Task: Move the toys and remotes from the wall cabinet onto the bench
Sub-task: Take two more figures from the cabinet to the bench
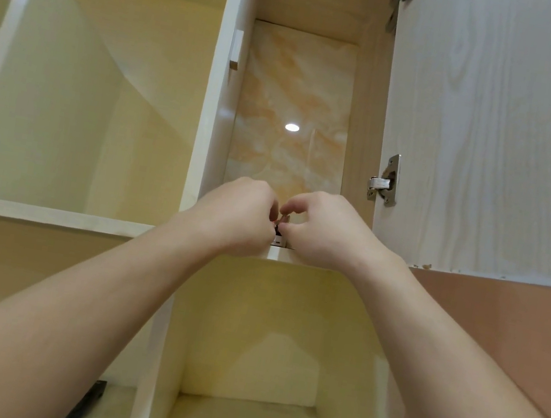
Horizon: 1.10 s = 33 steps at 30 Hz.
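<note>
Both arms reach up into the narrow open compartment of the wall cabinet (221, 88). My left hand (236, 214) and my right hand (325, 230) meet at the front edge of its shelf (277, 253), fingers curled. Between them a small object (279, 231) with black and white parts shows only as a sliver. Fingers of both hands pinch or touch it; the hands hide most of it, so I cannot tell what it is. The bench is out of view.
The cabinet door (500, 138) hangs open to the right, with metal hinges (385, 180) on its inner edge. An open cubby (65, 98) lies to the left, another open compartment (259, 353) sits below the shelf. A dark bar (85, 403) shows at the bottom left.
</note>
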Each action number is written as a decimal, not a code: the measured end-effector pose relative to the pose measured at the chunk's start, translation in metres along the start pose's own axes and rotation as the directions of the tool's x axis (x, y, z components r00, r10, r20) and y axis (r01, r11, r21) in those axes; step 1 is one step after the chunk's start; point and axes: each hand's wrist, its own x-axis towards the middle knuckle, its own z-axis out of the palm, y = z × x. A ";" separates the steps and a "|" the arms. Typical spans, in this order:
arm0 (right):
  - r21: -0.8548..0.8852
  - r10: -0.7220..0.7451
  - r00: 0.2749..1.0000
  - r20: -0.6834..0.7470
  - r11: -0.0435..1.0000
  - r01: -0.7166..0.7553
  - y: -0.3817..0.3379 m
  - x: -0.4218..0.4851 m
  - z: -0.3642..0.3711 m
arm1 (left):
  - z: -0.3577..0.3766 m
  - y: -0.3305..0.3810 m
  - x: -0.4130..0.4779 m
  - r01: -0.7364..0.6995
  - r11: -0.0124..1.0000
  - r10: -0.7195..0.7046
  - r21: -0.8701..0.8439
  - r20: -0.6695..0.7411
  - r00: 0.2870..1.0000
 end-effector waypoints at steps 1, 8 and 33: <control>-0.006 -0.005 1.000 0.001 1.000 0.005 0.000 0.000 0.002 | 0.001 0.000 0.000 -0.002 1.000 0.002 -0.011 -0.014 1.000; 0.025 -0.032 0.999 -0.026 0.999 0.033 0.005 0.001 0.008 | 0.006 -0.001 0.004 0.000 0.997 -0.005 -0.071 -0.059 0.998; 0.081 -0.104 0.967 -0.232 0.989 0.126 0.013 -0.006 -0.001 | -0.006 0.008 -0.008 -0.100 0.991 0.071 -0.086 -0.297 0.952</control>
